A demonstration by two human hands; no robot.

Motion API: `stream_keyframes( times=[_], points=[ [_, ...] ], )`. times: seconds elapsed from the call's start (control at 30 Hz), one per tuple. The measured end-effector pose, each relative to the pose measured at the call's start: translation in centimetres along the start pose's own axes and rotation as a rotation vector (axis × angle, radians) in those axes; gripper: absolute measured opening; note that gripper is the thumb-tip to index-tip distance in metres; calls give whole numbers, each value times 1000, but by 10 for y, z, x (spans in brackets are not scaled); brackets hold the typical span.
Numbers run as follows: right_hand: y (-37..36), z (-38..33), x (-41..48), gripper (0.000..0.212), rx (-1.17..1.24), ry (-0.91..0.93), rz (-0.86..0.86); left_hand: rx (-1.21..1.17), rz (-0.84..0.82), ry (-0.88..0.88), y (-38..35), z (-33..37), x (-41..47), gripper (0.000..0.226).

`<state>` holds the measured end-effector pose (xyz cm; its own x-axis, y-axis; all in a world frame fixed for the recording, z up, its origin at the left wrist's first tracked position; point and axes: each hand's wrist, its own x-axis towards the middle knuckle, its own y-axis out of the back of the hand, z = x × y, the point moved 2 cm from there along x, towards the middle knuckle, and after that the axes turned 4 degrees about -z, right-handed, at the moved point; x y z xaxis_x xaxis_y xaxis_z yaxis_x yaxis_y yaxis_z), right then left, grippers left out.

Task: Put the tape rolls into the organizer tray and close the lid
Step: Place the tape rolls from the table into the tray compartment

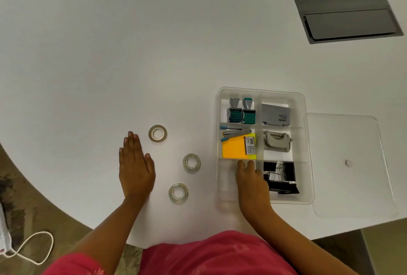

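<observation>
left hand flat, empty | right hand in organizer tray — blurred, fingertips hidden, grip unclear

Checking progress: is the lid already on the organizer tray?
No, the clear lid lies flat on the table beside the open organizer tray.

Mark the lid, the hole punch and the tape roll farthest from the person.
Lid (350,164): head view, on its flat clear panel, right of the tray.
Hole punch (276,141): head view, on its grey body, middle right compartment.
Farthest tape roll (157,133): head view, on its ring, beside the left hand's fingertips.
</observation>
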<state>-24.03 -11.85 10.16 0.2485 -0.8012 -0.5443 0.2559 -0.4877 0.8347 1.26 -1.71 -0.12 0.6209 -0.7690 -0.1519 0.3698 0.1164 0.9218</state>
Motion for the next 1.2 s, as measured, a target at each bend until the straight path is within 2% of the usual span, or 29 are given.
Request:
stream_keyframes(
  times=[0.13, 0.3, 0.37, 0.5, 0.63, 0.73, 0.9, 1.03, 1.2],
  points=[
    [35, -20, -8, 52, 22, 120, 128, 3, 1, -6, 0, 0, 0, 61],
    [39, -66, 2, 50, 60, 537, 126, 4, 0, -9, 0, 0, 0, 61],
    [32, -80, 10, 43, 6, 578, 150, -1, 2, -7, 0, 0, -1, 61],
    [9, -101, 21, 39, -65, 628, 81, 3, 6, -7, 0, 1, 0, 61],
    [9, -104, 24, 30, -95, 666, 140, 6, 4, -1, 0, 0, 0, 60],
    [19, -98, 22, 34, -1, 637, 206, 6, 8, -6, 0, 0, 0, 61],
    [41, -73, 8, 57, 237, 575, 197, 7, 11, -11, 0, 0, 0, 60],
    [51, -39, -8, 51, 452, 418, 218, 2, 14, -13, 0, 0, -1, 61],
    [34, -2, -15, 51, 420, 158, 181, 9, 9, -18, 1, 0, 0, 61]
  ],
)
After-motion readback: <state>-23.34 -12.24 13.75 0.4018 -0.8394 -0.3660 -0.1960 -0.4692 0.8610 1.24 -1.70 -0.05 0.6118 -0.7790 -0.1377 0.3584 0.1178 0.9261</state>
